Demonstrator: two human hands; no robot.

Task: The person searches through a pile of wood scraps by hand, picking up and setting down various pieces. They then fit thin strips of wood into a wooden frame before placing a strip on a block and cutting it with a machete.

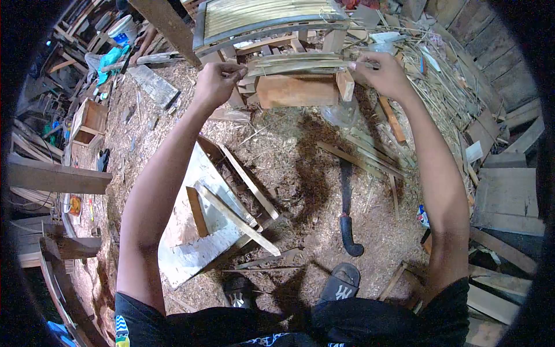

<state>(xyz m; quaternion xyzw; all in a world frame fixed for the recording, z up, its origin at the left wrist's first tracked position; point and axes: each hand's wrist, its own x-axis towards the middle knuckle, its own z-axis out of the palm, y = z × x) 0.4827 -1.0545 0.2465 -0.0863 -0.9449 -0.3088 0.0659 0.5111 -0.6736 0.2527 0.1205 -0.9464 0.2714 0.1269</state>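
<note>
Both arms reach forward at chest width. Pinched at the left end of several pale bamboo strips [298, 65] is my left hand [218, 82], its thumb and fingers pressed together. My right hand [383, 74] closes its fingertips at the strips' other end. The strips lie side by side above a wooden block [298, 91], spanning the space between the hands. Behind them stands a wooden frame with a slatted bamboo panel [266, 17]. How many strips each hand grips is hidden by the fingers.
A dark-bladed tool with a hooked black handle [348, 237] lies near my sandals [340, 283]. At left are a pale board [214, 237] with wood pieces on it and a wooden box [89, 121]. Shavings cover the floor. Another person's arm [144, 45] shows at upper left.
</note>
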